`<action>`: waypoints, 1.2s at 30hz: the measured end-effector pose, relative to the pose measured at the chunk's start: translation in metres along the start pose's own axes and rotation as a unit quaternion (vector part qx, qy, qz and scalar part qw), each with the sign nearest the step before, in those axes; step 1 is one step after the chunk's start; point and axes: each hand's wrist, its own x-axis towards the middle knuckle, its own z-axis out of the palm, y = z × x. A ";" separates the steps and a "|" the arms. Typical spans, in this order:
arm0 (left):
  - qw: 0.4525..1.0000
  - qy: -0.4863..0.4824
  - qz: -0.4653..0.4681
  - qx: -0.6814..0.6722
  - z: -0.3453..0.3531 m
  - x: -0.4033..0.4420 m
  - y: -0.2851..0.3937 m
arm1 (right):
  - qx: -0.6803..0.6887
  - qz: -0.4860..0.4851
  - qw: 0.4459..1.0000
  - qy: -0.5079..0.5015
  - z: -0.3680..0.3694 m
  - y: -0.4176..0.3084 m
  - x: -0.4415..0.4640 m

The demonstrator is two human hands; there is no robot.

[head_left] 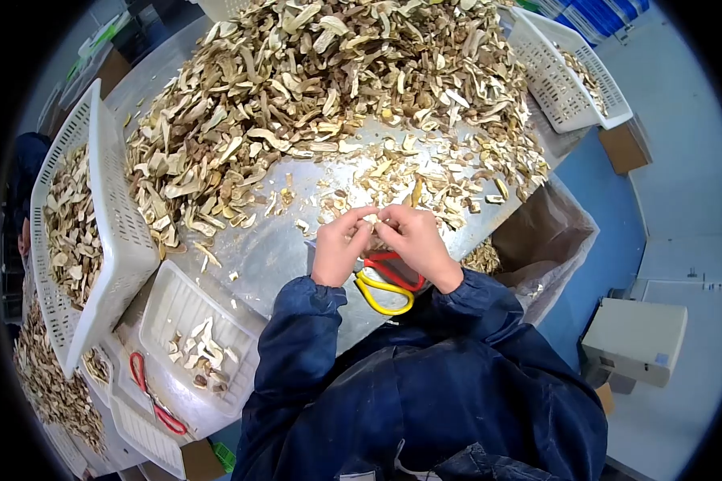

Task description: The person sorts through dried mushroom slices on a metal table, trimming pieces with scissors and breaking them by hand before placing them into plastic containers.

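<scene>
Both hands meet at the front edge of the metal table [273, 256]. A small pale mushroom piece [371, 218] is pinched between the fingertips of my left hand [342, 244] and my right hand [415, 242]. Just below the hands lie scissors [387, 290] with one red and one yellow handle loop; their blades are hidden. Beyond my fingers, small mushroom bits [377, 180] are scattered in front of a large heap of dried mushroom slices [297, 88].
A tall white basket [124, 216] of slices stands at the left. Nearer are a shallow white tray [164, 301] with some pieces and red scissors [154, 394]. At the right are a lined bin [565, 240] and another basket [553, 88]. Someone's dark sleeve [26, 164] shows far left.
</scene>
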 end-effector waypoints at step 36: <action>0.694 -0.103 -0.040 -0.712 -0.026 0.011 -0.039 | 0.282 0.147 0.942 -0.108 -0.059 0.062 0.099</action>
